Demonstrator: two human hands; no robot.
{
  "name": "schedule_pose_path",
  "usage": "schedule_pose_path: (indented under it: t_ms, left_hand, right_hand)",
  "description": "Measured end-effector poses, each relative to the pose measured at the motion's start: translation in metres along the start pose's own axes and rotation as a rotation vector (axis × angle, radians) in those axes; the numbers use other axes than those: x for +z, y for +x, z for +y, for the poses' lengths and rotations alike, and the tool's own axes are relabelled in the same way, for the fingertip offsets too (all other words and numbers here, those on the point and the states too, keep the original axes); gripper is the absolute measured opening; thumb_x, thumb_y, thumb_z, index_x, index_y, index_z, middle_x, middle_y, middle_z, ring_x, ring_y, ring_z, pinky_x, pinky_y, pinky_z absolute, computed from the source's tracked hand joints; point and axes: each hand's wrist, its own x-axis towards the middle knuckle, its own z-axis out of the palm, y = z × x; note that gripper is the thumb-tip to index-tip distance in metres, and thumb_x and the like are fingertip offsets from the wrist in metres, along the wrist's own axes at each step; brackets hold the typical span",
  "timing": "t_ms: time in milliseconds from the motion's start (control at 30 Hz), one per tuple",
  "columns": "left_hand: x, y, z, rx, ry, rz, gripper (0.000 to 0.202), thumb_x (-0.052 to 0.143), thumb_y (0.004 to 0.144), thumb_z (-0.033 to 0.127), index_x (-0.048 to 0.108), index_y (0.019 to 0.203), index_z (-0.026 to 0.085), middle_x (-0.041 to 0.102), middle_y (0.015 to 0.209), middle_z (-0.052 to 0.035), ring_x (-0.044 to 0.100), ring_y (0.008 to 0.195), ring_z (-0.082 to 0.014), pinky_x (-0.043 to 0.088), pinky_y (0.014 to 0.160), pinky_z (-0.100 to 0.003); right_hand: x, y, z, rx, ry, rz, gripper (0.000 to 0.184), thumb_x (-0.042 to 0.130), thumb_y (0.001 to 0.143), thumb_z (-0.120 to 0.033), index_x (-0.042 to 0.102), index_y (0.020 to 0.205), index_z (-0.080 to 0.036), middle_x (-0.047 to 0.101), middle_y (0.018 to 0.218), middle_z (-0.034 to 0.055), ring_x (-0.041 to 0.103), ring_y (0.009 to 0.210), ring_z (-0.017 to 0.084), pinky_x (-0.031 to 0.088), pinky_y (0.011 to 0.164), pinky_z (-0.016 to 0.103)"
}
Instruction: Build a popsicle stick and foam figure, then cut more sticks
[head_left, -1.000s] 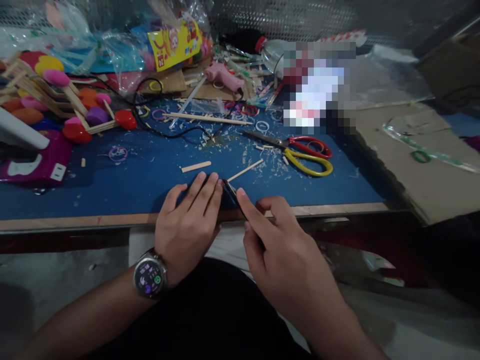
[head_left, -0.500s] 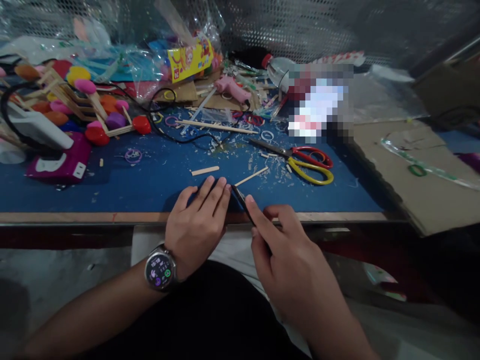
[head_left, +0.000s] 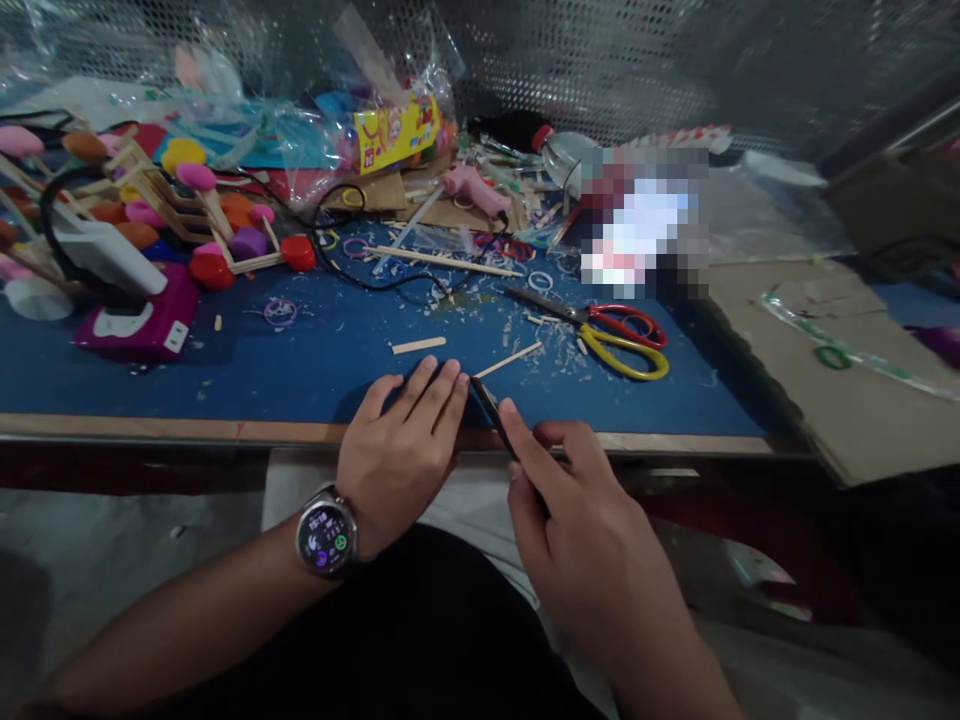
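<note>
My left hand [head_left: 405, 430] lies palm down at the table's front edge, fingers stretched out and close together. Any object beneath its fingers is hidden. A slim black utility knife [head_left: 493, 415] is gripped in my right hand [head_left: 574, 500], with the index finger laid along its top. Its tip meets the near end of a thin wooden stick [head_left: 510, 358], right beside my left fingertips. Just beyond the left hand rests a short piece of craft stick [head_left: 418, 345]. Scissors [head_left: 589, 318] with one red and one yellow handle lie open to the right.
A purple power socket [head_left: 139, 315] and a stick model with colourful ends [head_left: 247, 245] stand at left. Behind are a pink glue gun [head_left: 476, 188], a black cable, a long wooden stick [head_left: 446, 261] and shavings. Cardboard [head_left: 817, 370] and a blurred lit screen [head_left: 637, 235] are at right.
The view has shifted slightly, so the scene sits a little lower and further right. Both hands keep nearly the same pose, with the knife still at the thin stick.
</note>
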Motion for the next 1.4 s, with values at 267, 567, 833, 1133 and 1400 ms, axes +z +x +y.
schedule_pose_path:
  t_ms: [267, 567, 833, 1133, 1400]
  left_hand:
    - [0.001, 0.0, 0.001, -0.015, -0.037, 0.016, 0.043, 0.053, 0.1, 0.018, 0.061, 0.14, 0.005, 0.064, 0.144, -0.0169, 0.064, 0.132, -0.032, 0.051, 0.098, -0.048]
    - [0.001, 0.0, 0.001, -0.026, -0.051, 0.005, 0.043, 0.052, 0.1, 0.018, 0.061, 0.14, 0.006, 0.063, 0.146, -0.0169, 0.064, 0.133, -0.0319, 0.05, 0.098, -0.048]
    - [0.0, 0.0, 0.001, -0.005, -0.028, 0.001, 0.044, 0.053, 0.101, 0.02, 0.059, 0.14, 0.002, 0.063, 0.145, -0.0174, 0.064, 0.132, -0.0322, 0.051, 0.098, -0.049]
    - [0.001, 0.0, 0.001, -0.029, -0.027, 0.021, 0.041, 0.051, 0.101, 0.017, 0.061, 0.139, 0.005, 0.064, 0.145, -0.0155, 0.064, 0.133, -0.0305, 0.05, 0.098, -0.047]
    - [0.001, 0.0, 0.001, -0.02, -0.017, 0.02, 0.042, 0.051, 0.101, 0.018, 0.06, 0.139, 0.003, 0.064, 0.145, -0.0153, 0.064, 0.133, -0.0309, 0.048, 0.099, -0.047]
  right_hand:
    - [-0.005, 0.0, -0.001, 0.031, 0.059, -0.096, 0.057, 0.045, 0.096, -0.018, 0.05, 0.153, -0.013, 0.06, 0.11, 0.0151, 0.068, 0.075, 0.019, 0.058, 0.052, 0.028]
    - [-0.009, 0.0, 0.014, 0.0, 0.099, -0.23, 0.062, 0.037, 0.101, -0.015, 0.031, 0.163, -0.016, 0.069, 0.132, 0.0174, 0.073, 0.115, 0.027, 0.065, 0.089, 0.041]
    - [-0.012, 0.002, 0.014, -0.019, 0.008, -0.23, 0.065, 0.04, 0.098, -0.011, 0.035, 0.162, -0.019, 0.072, 0.123, 0.0154, 0.076, 0.106, 0.028, 0.067, 0.079, 0.04]
    - [-0.015, -0.002, 0.014, -0.153, 0.01, -0.317, 0.079, 0.037, 0.101, -0.015, -0.004, 0.168, -0.019, 0.052, 0.154, 0.0212, 0.062, 0.135, 0.033, 0.064, 0.097, 0.047]
    - [-0.014, -0.002, 0.019, -0.124, 0.048, -0.362, 0.075, 0.035, 0.102, -0.014, 0.001, 0.169, -0.02, 0.047, 0.159, 0.0222, 0.056, 0.14, 0.036, 0.06, 0.102, 0.055]
